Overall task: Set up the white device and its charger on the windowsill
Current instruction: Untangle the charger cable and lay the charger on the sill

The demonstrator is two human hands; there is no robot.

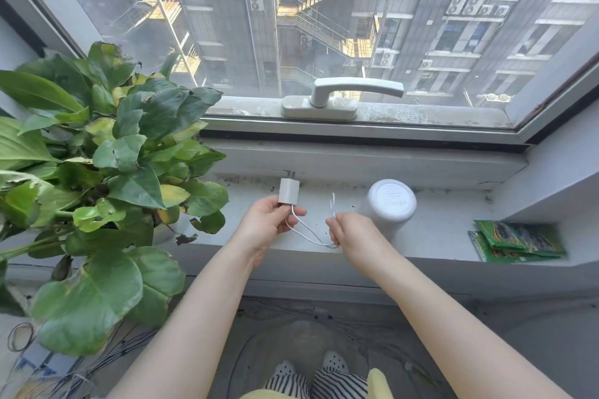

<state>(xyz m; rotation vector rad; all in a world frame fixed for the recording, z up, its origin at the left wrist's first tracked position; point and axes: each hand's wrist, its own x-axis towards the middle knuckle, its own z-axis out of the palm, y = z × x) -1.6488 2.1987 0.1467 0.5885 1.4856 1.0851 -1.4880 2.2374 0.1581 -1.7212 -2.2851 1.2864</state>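
Head view: a pale, dusty windowsill (431,230) under a large pane, tower blocks and yellow stairways beyond the glass, a white window handle (343,94) on the frame above. To the left, a leafy potted plant (97,155) spilling over the sill's end; to the right, green packets (518,241) lying flat near the corner. Below, bare floor with loose wires, and striped trouser legs.

White device (390,206) already standing on the sill, right of centre: a smooth rounded cylinder, flat top bearing faint grey print too small to read. So that part looks done. Charger (289,192) not yet set down: a small white plug block held just above the sill by the left hand (267,220), fingers and thumb curled round its lower end. From it a thin white cable (311,232) looping down and across to the right hand (351,232), fingertips pinching the cable near its free end, a short length sticking up above the fingers. Right hand just beside the device, apparently not touching it.

Still left, by the look of things: joining cable to device, then laying plug and cable on the sill. No socket in sight.
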